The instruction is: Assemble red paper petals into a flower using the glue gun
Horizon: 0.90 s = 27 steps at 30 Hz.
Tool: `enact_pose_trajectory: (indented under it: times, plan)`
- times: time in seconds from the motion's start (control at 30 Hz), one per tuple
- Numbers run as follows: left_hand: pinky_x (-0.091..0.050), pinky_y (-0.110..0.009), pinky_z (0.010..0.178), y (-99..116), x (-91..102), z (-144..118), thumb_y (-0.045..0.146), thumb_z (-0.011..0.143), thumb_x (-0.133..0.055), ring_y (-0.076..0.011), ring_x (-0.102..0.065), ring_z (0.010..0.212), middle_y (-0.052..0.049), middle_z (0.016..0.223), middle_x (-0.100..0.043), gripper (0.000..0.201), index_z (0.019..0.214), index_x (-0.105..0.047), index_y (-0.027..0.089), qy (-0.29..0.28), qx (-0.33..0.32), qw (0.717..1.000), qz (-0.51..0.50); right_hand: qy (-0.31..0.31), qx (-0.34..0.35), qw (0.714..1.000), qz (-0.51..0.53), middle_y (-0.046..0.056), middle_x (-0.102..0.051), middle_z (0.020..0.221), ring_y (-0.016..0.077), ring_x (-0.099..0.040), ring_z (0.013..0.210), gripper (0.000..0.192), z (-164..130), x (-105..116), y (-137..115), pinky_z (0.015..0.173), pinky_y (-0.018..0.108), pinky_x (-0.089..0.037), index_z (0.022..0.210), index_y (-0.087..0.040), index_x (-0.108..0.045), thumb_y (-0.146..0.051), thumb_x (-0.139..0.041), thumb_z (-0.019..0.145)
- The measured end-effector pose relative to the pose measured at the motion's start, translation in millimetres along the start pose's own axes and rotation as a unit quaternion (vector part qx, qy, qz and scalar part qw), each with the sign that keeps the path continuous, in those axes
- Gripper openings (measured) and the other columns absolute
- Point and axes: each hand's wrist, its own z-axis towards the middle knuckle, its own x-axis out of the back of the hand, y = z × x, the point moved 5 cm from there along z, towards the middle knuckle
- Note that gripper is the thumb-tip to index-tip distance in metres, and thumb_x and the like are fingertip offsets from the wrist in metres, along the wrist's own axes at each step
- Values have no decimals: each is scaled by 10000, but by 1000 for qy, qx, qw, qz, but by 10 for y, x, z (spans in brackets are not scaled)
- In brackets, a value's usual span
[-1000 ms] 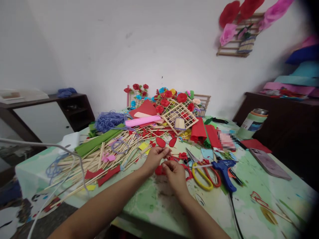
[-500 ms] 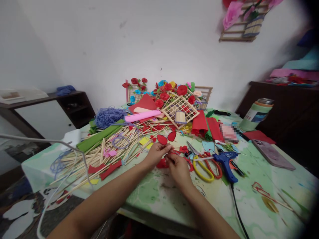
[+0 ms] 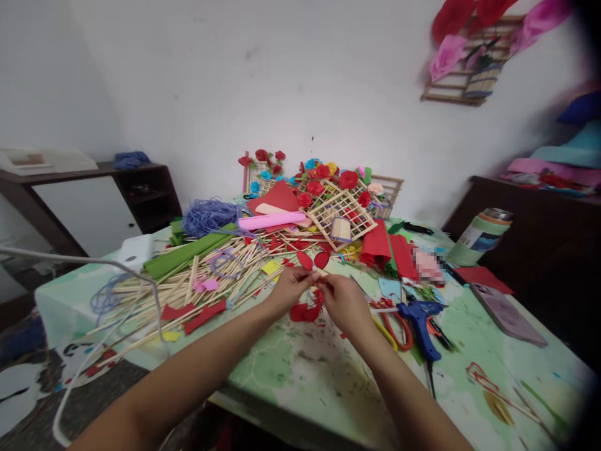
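Two red, dark-edged petals (image 3: 322, 260) stand up just above my fingertips, side by side and tips apart. My left hand (image 3: 292, 289) pinches at their base, where thin stems seem to run. Against it, my right hand (image 3: 346, 305) is closed with thumb and finger pinched at the same spot; the exact grip is hidden by the fingers. Below the hands lie more red petal pieces (image 3: 305, 312) on the patterned tablecloth. Just right of my right hand are scissors with yellow and red handles (image 3: 401, 332), partly covered by that hand, and a blue glue gun (image 3: 422, 322).
Thin wooden sticks (image 3: 188, 294), purple yarn (image 3: 209, 217) and green crepe paper (image 3: 188, 252) cover the left side. Wooden lattices with paper flowers (image 3: 342, 216) stand at the back. A green bottle (image 3: 481, 238) and a phone (image 3: 508, 313) are at right. A white cable (image 3: 153, 294) crosses at left.
The two petals have come closer together and stand more upright. My right hand has moved up slightly to meet the left, now covering part of the scissors. The view has tilted a little.
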Motion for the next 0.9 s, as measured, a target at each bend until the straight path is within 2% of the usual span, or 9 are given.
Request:
enact_pose_trajectory:
  times: [0.1,0.17,0.33,0.57,0.73,0.9]
  plan:
    - [-442,-250,666,69,-13,-23,421,710,-687,-141,-568,665,-37,656,-638,286,699,-729,138,15,-18,999,42,10,16,998,66,65,-711,809,182,-622,759,220,-81,-131,35,659,248,-375,807,-188,-695,-183,-481,860]
    - [-433,-239,629,104,-55,-45,424,700,-693,-126,-542,631,-30,634,-610,291,650,-715,138,4,-16,999,36,26,17,993,116,67,-712,817,181,-621,760,224,-145,-204,69,678,249,-394,823,-180,-699,-181,-478,860]
    - [-425,-226,563,81,-100,-83,418,640,-737,-116,-529,591,-28,651,-601,282,658,-713,138,7,42,999,-22,48,3,974,222,69,-720,822,187,-621,737,215,-209,-315,135,676,266,-428,834,-181,-707,-218,-496,848]
    - [-396,-220,546,121,-99,-101,352,629,-753,-97,-486,562,-7,606,-570,227,596,-685,139,16,41,999,-32,55,-4,962,266,66,-716,818,187,-624,739,213,-219,-352,124,680,276,-445,870,-180,-708,-224,-502,841]
    - [-413,-226,587,110,-55,-110,282,571,-792,-104,-518,602,-3,617,-589,177,605,-691,141,58,45,996,-60,49,-1,956,288,75,-717,915,196,-634,821,236,-269,-369,52,741,299,-461,966,-179,-690,-206,-494,837]
    - [-432,-233,588,97,-44,-119,253,535,-808,-118,-551,622,-14,645,-629,169,607,-697,150,68,49,993,-79,47,-2,957,287,68,-715,837,186,-629,758,213,-305,-385,16,702,288,-457,896,-168,-691,-200,-491,830]
